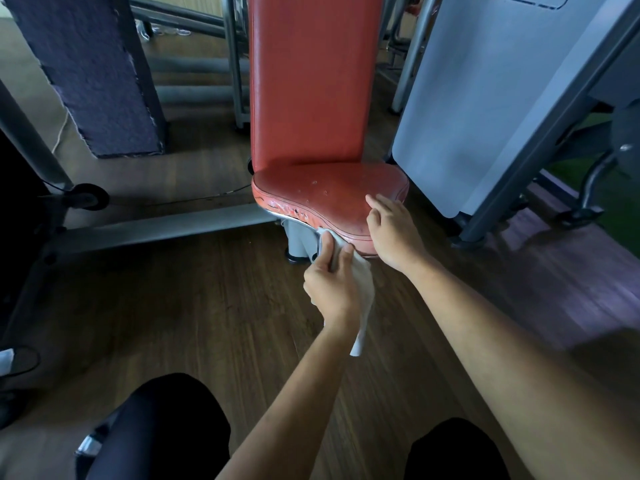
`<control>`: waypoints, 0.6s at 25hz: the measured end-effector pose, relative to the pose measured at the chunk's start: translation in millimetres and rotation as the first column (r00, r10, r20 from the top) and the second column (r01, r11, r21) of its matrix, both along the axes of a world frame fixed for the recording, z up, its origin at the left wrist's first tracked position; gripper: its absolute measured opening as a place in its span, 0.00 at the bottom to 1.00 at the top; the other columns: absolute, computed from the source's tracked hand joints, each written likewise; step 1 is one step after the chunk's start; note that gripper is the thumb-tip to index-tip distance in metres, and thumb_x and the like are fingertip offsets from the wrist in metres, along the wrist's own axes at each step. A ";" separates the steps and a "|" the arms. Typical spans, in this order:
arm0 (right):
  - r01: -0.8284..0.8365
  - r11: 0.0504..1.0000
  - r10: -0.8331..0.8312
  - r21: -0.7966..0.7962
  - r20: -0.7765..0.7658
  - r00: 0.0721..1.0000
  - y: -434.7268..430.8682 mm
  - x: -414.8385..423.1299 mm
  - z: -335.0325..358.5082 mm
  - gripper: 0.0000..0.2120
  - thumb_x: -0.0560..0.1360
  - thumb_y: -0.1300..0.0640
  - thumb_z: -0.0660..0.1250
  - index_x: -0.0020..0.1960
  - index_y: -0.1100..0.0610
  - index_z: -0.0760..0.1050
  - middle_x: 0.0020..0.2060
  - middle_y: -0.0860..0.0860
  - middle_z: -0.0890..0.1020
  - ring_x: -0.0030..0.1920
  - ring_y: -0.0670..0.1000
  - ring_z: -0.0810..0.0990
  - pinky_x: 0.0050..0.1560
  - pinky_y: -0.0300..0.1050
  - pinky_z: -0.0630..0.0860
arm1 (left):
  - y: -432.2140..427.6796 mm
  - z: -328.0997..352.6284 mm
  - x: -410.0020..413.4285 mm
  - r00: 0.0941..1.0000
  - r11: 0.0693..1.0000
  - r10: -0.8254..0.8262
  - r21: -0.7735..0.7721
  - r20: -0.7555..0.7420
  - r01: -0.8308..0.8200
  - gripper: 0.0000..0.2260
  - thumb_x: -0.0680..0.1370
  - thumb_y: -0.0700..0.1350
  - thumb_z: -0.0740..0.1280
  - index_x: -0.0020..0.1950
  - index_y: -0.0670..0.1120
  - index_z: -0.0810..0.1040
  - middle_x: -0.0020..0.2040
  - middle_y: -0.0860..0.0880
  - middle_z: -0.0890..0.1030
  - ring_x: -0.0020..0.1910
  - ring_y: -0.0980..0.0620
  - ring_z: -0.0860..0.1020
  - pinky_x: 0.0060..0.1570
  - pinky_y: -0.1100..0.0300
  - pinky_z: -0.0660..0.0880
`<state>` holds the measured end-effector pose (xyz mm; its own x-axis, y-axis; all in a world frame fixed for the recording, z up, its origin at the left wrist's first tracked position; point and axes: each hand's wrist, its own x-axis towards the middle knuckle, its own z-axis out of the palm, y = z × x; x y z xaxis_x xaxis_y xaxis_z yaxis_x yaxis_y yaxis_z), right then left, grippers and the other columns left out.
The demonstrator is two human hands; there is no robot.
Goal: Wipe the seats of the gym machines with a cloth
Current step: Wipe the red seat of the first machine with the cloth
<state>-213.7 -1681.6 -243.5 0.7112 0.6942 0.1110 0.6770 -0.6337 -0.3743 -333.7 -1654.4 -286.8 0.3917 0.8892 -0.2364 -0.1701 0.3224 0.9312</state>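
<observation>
At the front rim of the red seat [329, 192], our left hand [332, 282] curls its fingers around the white cloth [365, 299], whose tail hangs limp. We judge it light and soft, best bunched in the palm against the cracked vinyl. Our right hand [391, 233] rests flat on the cushion, fingers straight. Behind rises the backrest [311, 81]; a wooden floor [207, 306] lies beneath, a grey panel [467, 116] alongside.

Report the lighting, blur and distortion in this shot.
Head view: soft, even light on the red seat and backrest, with no hard glare. The left edge and lower corners sink into shadow. The wide-angle lens leans the grey frame bar outward. The left hand, cloth and right hand look fairly sharp.
</observation>
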 end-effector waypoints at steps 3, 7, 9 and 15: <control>0.002 1.000 -0.002 -0.004 0.004 1.000 -1.6 -3.5 3.7 0.22 0.85 0.63 0.48 0.77 0.64 0.64 0.78 0.54 0.65 0.79 0.51 0.57 0.78 0.44 0.46 | 18.6 9.7 1.5 0.996 0.997 0.082 -0.021 0.041 -0.081 0.15 0.76 0.39 0.74 0.63 0.44 0.82 0.56 0.56 0.84 0.53 0.66 0.80 0.58 0.70 0.74; -0.006 0.999 0.008 -0.053 0.032 0.999 -3.1 -5.4 5.7 0.21 0.85 0.65 0.48 0.75 0.66 0.67 0.78 0.55 0.64 0.79 0.54 0.56 0.77 0.45 0.47 | 17.9 10.3 1.2 0.995 0.995 0.085 -0.053 0.051 -0.082 0.15 0.79 0.42 0.72 0.65 0.45 0.81 0.61 0.51 0.83 0.59 0.60 0.80 0.66 0.62 0.73; 0.005 0.999 -0.004 -0.040 0.020 1.000 -2.7 -8.2 7.7 0.21 0.85 0.64 0.48 0.76 0.65 0.65 0.78 0.55 0.64 0.79 0.53 0.56 0.77 0.44 0.46 | 3.9 7.0 -4.0 0.999 1.000 -0.014 -0.028 0.043 0.015 0.17 0.80 0.43 0.69 0.69 0.49 0.78 0.63 0.54 0.82 0.63 0.59 0.78 0.67 0.60 0.73; 0.037 0.999 -0.037 0.015 -0.028 0.999 -1.2 -7.1 8.2 0.22 0.85 0.61 0.49 0.78 0.61 0.63 0.78 0.54 0.65 0.79 0.50 0.56 0.77 0.42 0.46 | 13.2 2.8 -0.6 0.999 0.999 0.027 0.032 0.029 -0.028 0.18 0.77 0.38 0.72 0.67 0.46 0.79 0.61 0.57 0.82 0.60 0.64 0.78 0.66 0.64 0.73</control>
<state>-220.8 -1682.7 -235.4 0.7393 0.6657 0.1015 0.6424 -0.6521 -0.4025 -334.2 -1641.2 -284.0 0.3728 0.9068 -0.1966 -0.2056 0.2873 0.9355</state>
